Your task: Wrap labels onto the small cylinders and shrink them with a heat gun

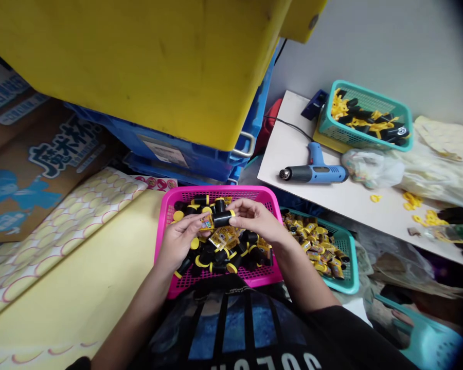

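Observation:
Over the pink basket, my right hand pinches a small black cylindrical container by its yellow-rimmed end. My left hand is closed on a yellow printed plastic sleeve, which meets the container's left end. How far the sleeve goes over the container I cannot tell. Below both hands the basket holds many black containers with yellow caps. Loose flat printed sleeves lie among them.
Right of the pink basket stands a teal basket of yellow-wrapped pieces. A blue heat gun lies on the white table, near another teal basket of black and yellow parts. Stacked yellow and blue crates rise ahead.

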Action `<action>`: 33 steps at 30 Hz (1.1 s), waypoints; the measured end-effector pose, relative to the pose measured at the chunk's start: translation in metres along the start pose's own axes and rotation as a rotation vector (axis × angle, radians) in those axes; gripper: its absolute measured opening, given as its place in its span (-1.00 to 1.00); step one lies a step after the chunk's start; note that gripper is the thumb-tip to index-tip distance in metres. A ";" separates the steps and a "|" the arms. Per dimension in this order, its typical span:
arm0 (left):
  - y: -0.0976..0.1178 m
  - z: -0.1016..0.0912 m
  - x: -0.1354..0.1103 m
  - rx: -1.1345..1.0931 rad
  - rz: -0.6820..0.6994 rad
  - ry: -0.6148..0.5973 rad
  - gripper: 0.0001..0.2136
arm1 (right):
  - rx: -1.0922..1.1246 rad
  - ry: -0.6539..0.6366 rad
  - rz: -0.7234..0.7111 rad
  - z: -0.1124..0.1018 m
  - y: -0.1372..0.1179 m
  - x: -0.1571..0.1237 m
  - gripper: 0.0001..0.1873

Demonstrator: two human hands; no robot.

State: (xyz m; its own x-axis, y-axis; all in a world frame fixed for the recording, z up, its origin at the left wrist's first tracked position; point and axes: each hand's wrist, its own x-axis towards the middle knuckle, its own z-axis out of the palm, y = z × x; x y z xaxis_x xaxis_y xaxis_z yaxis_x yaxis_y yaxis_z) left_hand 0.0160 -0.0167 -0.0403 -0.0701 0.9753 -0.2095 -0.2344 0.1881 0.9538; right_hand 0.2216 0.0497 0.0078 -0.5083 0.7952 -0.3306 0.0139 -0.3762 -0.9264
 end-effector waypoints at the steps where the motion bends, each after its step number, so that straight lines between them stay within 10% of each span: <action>1: 0.000 0.000 0.000 0.017 0.007 -0.005 -0.67 | -0.005 -0.003 0.009 -0.001 0.001 0.000 -0.62; 28: 0.025 0.020 -0.001 0.181 0.076 -0.054 -0.69 | 0.123 0.086 -0.199 0.023 0.040 -0.001 -0.59; 33: 0.029 0.029 -0.007 0.064 0.035 -0.091 -0.70 | 0.474 -0.123 -0.031 0.034 0.043 -0.004 -0.46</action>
State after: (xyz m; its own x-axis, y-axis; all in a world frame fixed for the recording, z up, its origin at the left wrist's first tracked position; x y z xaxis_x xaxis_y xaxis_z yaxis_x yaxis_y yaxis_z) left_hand 0.0380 -0.0145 -0.0054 0.0120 0.9873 -0.1581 -0.1709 0.1578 0.9726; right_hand 0.1952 0.0146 -0.0249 -0.6003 0.7584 -0.2541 -0.3820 -0.5510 -0.7419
